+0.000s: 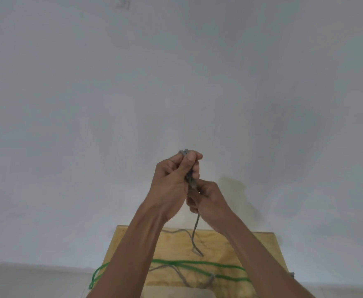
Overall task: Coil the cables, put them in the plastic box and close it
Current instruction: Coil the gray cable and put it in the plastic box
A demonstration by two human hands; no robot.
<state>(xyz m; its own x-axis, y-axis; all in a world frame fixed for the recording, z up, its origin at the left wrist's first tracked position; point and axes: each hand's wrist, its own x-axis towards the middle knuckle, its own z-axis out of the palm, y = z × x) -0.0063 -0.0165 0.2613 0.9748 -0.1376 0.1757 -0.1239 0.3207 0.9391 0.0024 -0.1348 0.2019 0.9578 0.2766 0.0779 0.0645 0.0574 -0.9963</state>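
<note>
My left hand (174,179) is raised in front of the wall and grips a bundle of grey cable (189,178), with loops showing above its thumb. Just below it, my right hand (206,198) pinches the same grey cable, whose loose end hangs down to the wooden table (251,250) and trails across it. A green cable (197,263) lies stretched across the table, its left loop hanging over the table's left edge. At the bottom edge a pale rounded shape (176,293), perhaps the plastic box, is only partly in view.
A plain grey-white wall fills most of the view. The small plywood table stands against it, with pale floor on both sides. My forearms cross over the table's near half and hide part of the cables.
</note>
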